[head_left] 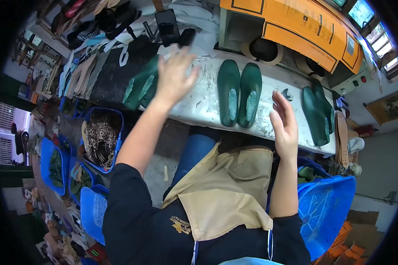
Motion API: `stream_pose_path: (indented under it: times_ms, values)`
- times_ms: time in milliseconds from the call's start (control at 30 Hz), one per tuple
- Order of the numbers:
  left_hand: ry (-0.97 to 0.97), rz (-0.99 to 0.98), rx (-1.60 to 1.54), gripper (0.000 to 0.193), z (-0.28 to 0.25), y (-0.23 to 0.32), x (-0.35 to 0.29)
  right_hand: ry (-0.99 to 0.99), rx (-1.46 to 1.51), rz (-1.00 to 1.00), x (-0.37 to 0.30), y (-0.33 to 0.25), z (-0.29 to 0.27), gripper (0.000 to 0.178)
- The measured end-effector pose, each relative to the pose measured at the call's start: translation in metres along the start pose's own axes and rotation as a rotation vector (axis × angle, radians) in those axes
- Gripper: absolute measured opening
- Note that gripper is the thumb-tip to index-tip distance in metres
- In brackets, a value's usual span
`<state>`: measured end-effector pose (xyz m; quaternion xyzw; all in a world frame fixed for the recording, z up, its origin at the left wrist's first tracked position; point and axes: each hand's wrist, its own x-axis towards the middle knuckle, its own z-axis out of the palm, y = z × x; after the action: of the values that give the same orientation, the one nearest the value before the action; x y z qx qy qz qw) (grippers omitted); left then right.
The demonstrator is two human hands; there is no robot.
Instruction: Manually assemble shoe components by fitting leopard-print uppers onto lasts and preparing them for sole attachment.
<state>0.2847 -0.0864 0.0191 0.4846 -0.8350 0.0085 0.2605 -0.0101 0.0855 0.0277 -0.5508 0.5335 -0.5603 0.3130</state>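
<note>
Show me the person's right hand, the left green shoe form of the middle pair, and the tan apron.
Right hand (pixel 286 131), head view: middle of the hand.
Left green shoe form (pixel 229 88), head view: middle of its top.
Tan apron (pixel 227 187), head view: middle of the cloth.

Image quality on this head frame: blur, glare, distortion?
Head view: left hand blurred at the fingers, likely motion; right hand crisper; central pair of glossy green shoe-shaped forms reasonably sharp; small-paned windows at upper right very bright and fisheye-tilted; black vignette fills the corners.
</note>
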Motion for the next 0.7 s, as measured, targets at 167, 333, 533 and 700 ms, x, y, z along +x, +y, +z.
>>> stream_pose_path:
  times_ms: [167, 333, 533, 700]
  values:
    - [-0.248, -0.503, 0.428, 0.06, -0.023, -0.05, -0.023, 0.123, -0.481, -0.075, 0.019, 0.094, 0.005, 0.035]
    - [-0.078, -0.455, 0.298, 0.062, -0.017, -0.069, -0.042, 0.078, -0.817, -0.223, 0.018, 0.105, 0.022, 0.033]
    - [0.026, -0.475, 0.295, 0.059, -0.02, -0.06, -0.039, 0.376, -0.896, -0.316, 0.015, 0.098, 0.027, 0.049]
    - [0.008, -0.468, 0.292, 0.062, -0.016, -0.067, -0.036, 0.324, -1.004, -0.277, 0.018, 0.099, 0.028, 0.049]
